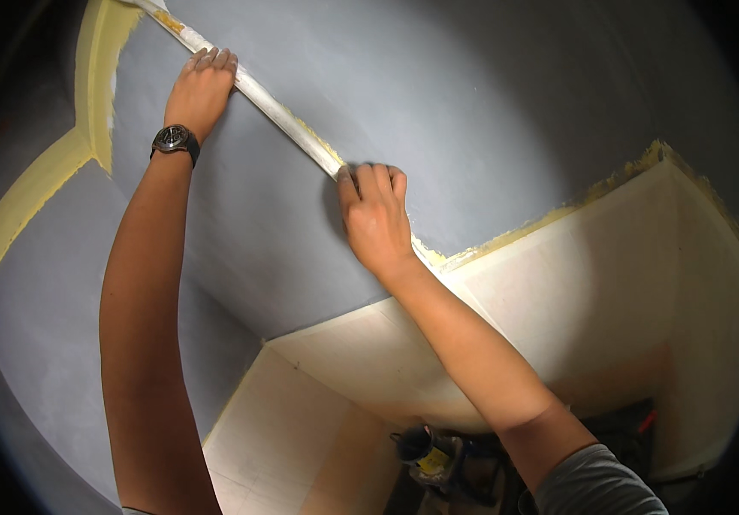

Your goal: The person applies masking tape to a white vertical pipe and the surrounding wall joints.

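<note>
Head view, only one. White strip (280, 118) is what I've got my hands on: long, narrow, slanting from the top left edge of the frame down to about centre, lying along the grey wall (515, 94). Orange-yellow patch near its top end; ragged yellow along part of its upper edge.

Left hand (202, 93), upper left of frame: fingers bunched, gap narrow, tips at the strip. Can't tell if they pinch it or just press. Black wristwatch (172, 139) on that wrist.

Right hand (375, 219), just right of centre: thumb and bent fingers close together over the lower stretch of strip. They hide it there, so can't tell pinch from press either. Grey sleeve (605, 487) on that arm, lower right.

Around: smooth-sided yellow band (95, 81) runs down the upper left, forks, one branch curving to the left edge. Ragged yellow border (528, 228) climbs from centre toward right, between grey wall and cream surface (532, 296). Bottom centre: dark container (416, 443) with a yellow patch on it, among dim clutter. Small red item (647, 421) lower right, too small to identify.
</note>
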Tool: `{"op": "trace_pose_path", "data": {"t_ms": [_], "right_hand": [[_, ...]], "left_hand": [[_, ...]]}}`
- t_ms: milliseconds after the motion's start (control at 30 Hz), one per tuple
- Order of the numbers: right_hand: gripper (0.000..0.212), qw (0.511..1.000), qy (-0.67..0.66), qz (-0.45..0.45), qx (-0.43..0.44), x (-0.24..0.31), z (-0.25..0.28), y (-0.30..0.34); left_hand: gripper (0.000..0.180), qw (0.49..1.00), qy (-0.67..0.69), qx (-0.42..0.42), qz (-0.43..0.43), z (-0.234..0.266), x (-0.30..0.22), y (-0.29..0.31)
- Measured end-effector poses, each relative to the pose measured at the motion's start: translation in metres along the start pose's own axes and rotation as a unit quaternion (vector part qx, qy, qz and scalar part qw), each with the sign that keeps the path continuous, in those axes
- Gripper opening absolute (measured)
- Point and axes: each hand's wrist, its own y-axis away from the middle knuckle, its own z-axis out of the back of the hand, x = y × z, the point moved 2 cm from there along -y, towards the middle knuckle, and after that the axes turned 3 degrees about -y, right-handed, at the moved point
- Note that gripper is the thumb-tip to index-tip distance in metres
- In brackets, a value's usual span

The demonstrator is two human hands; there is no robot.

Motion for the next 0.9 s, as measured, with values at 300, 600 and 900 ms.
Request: {"op": "trace_pose_path", "data": {"t_ms": [300,600,900], "right_hand": [[0.019,0.994,-0.105,-0.022,-0.023,-0.006,-0.027,-0.031],[0.012,0.969,-0.173,-0.177,0.024,-0.001,-0.018,-0.041],[0.024,0.969,-0.120,-0.205,0.067,0.001,-0.027,-0.058]], "left_hand": [[0.029,0.985,0.131,0.097,0.059,0.001,0.000,-0.013],[0.014,0.982,0.171,0.026,0.079,0.005,-0.001,-0.008],[0.031,0.963,0.248,0.102,0.019,0.017,0.014,-0.014]]}}
